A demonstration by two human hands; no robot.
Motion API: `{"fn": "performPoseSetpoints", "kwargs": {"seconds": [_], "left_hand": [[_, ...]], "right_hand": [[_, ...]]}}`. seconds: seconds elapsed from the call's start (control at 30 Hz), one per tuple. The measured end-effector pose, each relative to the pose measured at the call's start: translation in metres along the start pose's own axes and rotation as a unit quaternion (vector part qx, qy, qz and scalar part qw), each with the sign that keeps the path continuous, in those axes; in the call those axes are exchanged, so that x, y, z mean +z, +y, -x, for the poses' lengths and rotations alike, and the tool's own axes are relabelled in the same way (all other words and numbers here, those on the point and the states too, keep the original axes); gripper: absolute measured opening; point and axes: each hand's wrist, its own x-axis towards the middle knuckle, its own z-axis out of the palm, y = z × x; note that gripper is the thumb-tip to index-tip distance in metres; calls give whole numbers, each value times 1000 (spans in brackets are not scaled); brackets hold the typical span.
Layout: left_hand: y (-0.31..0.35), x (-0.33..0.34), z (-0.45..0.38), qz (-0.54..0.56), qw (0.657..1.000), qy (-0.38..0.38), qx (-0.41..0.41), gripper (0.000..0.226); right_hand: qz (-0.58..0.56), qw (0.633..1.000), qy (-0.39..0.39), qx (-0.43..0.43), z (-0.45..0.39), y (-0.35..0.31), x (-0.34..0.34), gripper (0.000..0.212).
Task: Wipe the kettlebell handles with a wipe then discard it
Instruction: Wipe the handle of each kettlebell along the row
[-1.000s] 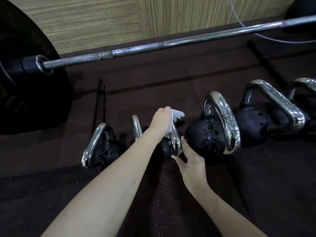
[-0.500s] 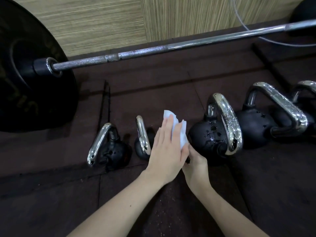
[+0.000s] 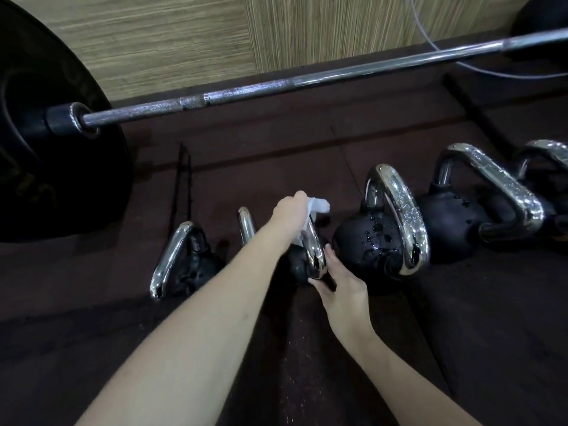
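One white wipe point(image 3: 313, 207) is gripped in the left hand point(image 3: 290, 210), whose fingers curl round it and press it against the top of a chrome handle point(image 3: 315, 250). This handle belongs to the second kettlebell point(image 3: 296, 265) from the left, whose black body is largely hidden by the forearm. The right hand point(image 3: 341, 284) rests against the lower end of the same handle, fingers extended and flat, gripping nothing.

Five kettlebells stand in a row on the floor point(image 3: 491, 318). The leftmost kettlebell point(image 3: 184, 262) is the smallest. To the right of the hands, a third kettlebell point(image 3: 378, 241) carries water droplets on body and handle; a fourth kettlebell point(image 3: 461, 222) likewise shows a droplet-speckled handle; a fifth kettlebell point(image 3: 550, 167) is cut by the frame edge.

The floor is dark matting. Behind the row, one barbell point(image 3: 276, 87) lies across the view, with one black weight plate point(image 3: 46, 133) at its left end. A wood-grain wall point(image 3: 184, 35) stands behind, and a pale cable point(image 3: 445, 56) loops at upper right.
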Motion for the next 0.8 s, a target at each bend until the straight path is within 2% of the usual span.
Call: {"fn": "performPoseSetpoints", "kwargs": {"seconds": [0.1,0.17,0.2,0.23,0.27,0.3,0.33,0.37,0.47,0.57,0.63,0.7,0.73,0.8], "left_hand": [[-19,28,29,193,979,59,22,35],[-45,47,45,258,961,90,49,42],[-59,55,52,239,961,104,89,43],[-70,61,59,196,965,111,138,45],[-80,65,62,145,964,116,189,51],[-84,65,65,94,961,122,230,58],[-84,62,63,55,955,129,260,62],[-78,57,60,13,948,144,282,62],[-61,43,44,-187,908,190,323,51],[-34,26,26,-321,890,136,295,39],[-18,12,13,-334,906,92,241,44],[-9,1,1,-262,952,41,151,39],[-7,-2,-1,-189,975,24,117,33],[-6,0,3,-26,998,22,50,32]], "right_hand": [[-8,999,12,52,2,3,2,69],[-71,993,-32,89,1,3,-2,49],[-92,990,-52,89,-1,-2,-5,44],[-84,993,-65,53,0,0,-5,42],[-100,991,-57,69,-1,-2,-7,38],[-82,994,-62,42,-1,-7,-9,33],[-73,994,-56,51,-2,-10,-10,31],[-51,997,-58,13,-1,-7,-10,30],[-85,990,-68,89,-3,-5,-6,38],[-75,995,-52,50,-1,2,2,63],[-84,994,-48,56,-2,-1,0,70],[-81,992,-69,65,-3,-3,-4,64],[-78,991,-78,72,-3,-7,-7,63],[-56,997,-40,42,-1,-2,-4,71]]}}
